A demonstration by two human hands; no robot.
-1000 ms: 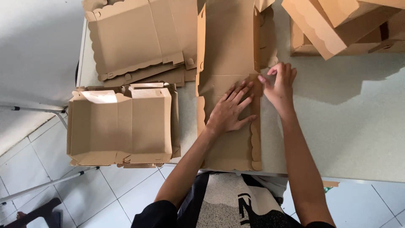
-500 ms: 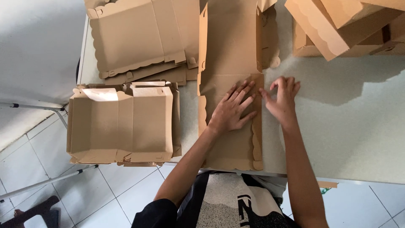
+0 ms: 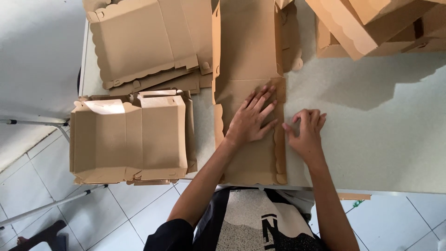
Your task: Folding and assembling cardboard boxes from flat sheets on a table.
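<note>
Cardboard lies flat under my left hand (image 3: 250, 122), fingers spread and pressing the unfolded box blank (image 3: 248, 69) at the table's (image 3: 371, 153) near edge; my right hand (image 3: 306, 132) rests open-fingered just beside its unraised side flap. One blank is in work, one folded box (image 3: 130, 137) sits left, and flat blanks (image 3: 144, 42) wait behind it, count unclear.

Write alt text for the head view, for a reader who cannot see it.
A person's left hand presses flat on an unfolded cardboard box blank on a grey table, while the right hand rests at the blank's right edge. Folded boxes are stacked to the left.
</note>
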